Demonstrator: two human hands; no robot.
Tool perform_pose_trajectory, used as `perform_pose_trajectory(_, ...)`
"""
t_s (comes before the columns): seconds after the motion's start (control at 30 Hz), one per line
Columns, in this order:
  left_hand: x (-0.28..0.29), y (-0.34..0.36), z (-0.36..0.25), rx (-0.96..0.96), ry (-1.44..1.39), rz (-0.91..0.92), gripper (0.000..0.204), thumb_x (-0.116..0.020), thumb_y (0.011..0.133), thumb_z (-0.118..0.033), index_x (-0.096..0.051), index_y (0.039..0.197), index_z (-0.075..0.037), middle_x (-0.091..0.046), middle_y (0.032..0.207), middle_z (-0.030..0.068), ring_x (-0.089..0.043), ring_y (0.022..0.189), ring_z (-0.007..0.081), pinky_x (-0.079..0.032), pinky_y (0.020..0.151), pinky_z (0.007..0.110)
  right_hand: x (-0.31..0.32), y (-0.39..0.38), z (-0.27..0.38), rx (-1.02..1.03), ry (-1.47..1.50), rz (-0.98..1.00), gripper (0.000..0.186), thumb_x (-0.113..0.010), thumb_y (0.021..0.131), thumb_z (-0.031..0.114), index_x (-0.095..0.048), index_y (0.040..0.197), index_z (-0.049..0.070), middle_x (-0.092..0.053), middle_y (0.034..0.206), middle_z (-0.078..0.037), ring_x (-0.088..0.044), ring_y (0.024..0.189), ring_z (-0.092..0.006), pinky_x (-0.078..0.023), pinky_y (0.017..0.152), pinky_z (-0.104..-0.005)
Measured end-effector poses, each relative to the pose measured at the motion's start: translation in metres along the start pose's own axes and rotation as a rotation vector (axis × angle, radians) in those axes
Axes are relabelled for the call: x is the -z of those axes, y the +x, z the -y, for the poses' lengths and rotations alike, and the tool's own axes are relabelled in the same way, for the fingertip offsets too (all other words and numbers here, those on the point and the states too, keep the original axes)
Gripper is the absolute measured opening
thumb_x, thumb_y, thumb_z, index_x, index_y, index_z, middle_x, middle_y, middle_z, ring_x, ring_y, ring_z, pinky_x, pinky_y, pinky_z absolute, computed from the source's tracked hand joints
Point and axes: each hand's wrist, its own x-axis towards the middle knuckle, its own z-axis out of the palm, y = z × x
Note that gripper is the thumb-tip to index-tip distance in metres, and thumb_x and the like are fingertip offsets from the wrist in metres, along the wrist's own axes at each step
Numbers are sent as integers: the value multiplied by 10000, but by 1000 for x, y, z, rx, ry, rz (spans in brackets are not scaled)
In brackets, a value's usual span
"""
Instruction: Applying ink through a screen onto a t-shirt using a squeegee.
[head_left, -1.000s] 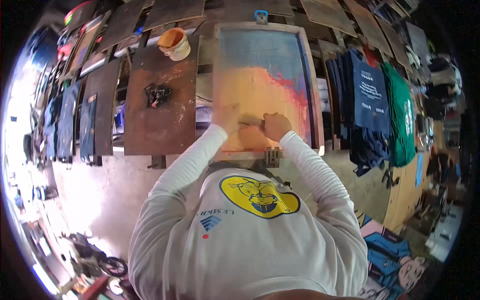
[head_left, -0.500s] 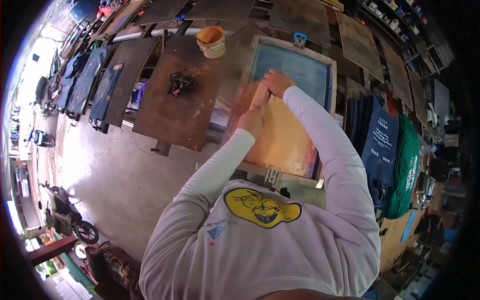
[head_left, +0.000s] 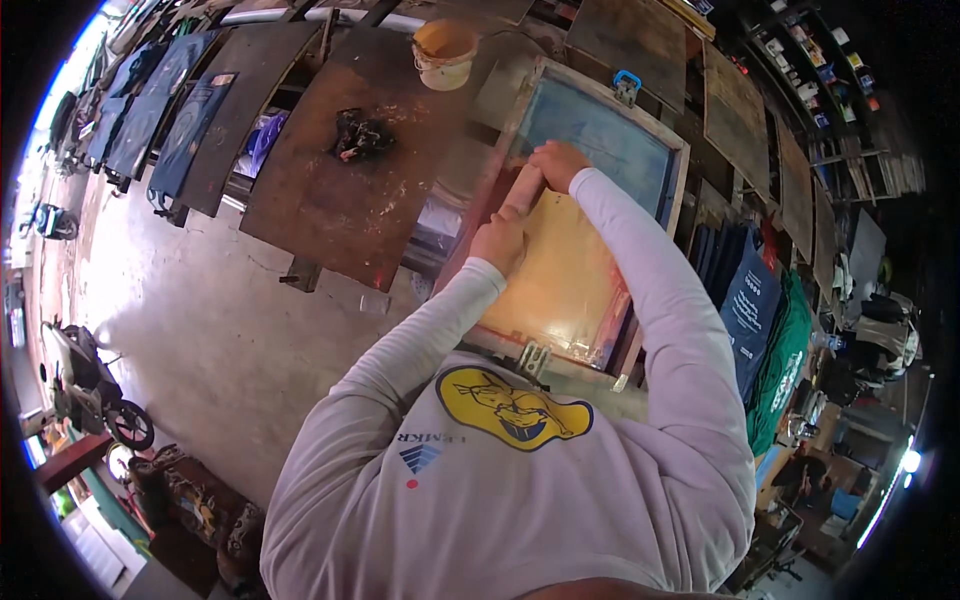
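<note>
A wood-framed printing screen point(head_left: 672, 195) lies in front of me, with blue mesh at its far end and a yellowish area nearer to me. Across its left part rests a squeegee point(head_left: 524, 187) with a wooden handle, set at a slant. My left hand point(head_left: 498, 243) is closed round the squeegee's near end. At the far end, my right hand point(head_left: 560, 163) grips it too. The blade under the handle is mostly hidden by my hands. A metal hinge clamp point(head_left: 534, 359) sits at the screen's near edge, and a blue-handled clamp point(head_left: 626, 86) at its far edge.
Left of the screen, a stained brown board point(head_left: 330, 210) carries a dark crumpled cloth point(head_left: 362, 135) and an orange-stained bucket point(head_left: 444, 72). Dark printed fabric pieces point(head_left: 195, 135) lie on boards farther left. Navy point(head_left: 752, 300) and green cloths point(head_left: 785, 365) hang at the right. A motorcycle point(head_left: 95, 390) stands lower left.
The whole view has turned a little, so the boards and screen appear tilted clockwise. Both hands keep their grip on the squeegee, which has barely shifted over the screen.
</note>
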Motion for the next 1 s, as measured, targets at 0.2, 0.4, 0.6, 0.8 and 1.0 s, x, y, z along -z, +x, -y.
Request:
perform_pose_trajectory(0.2,14,-19,-8,22,-76,128,364,-650,825,-204,-496,1077,8,-666,808,267,-652,744,463,-531,699,538,12,-7,3,53,-77,252,149,-622,742,51,-704,850,114,-701,927,-98,-656,915,-348,-541,810,-452)
perform_pose_trajectory(0.4,20,-1,14,-33,-49,-61,372,-652,823,-209,-492,1075,13,-662,849,275,-653,739,456,-529,677,546,3,23,11,29,-116,23,147,-614,806,103,-709,907,151,-676,1026,-61,-608,1073,-264,-533,878,-391)
perform_pose_trajectory(0.6,7,-14,9,-62,-80,11,342,-642,831,-223,-508,1053,-1,-660,858,278,-652,740,456,-528,681,545,6,-11,10,-124,26,199,142,-629,758,74,-694,881,100,-682,965,-115,-632,1014,-339,-529,834,-443)
perform_pose_trajectory(0.8,14,-14,4,-27,-73,44,380,-626,848,-228,-500,1126,-2,-665,904,271,-659,786,443,-525,700,541,15,-9,6,1,-30,108,168,-626,760,77,-695,909,115,-679,981,-123,-627,997,-345,-524,826,-448)
perform_pose_trajectory(1.0,17,3,17,-44,-16,22,431,-646,839,-241,-495,1168,-8,-675,916,245,-662,827,434,-525,725,525,-16,-2,2,-31,21,-169,159,-617,760,69,-688,895,114,-663,967,-109,-615,994,-333,-522,821,-444)
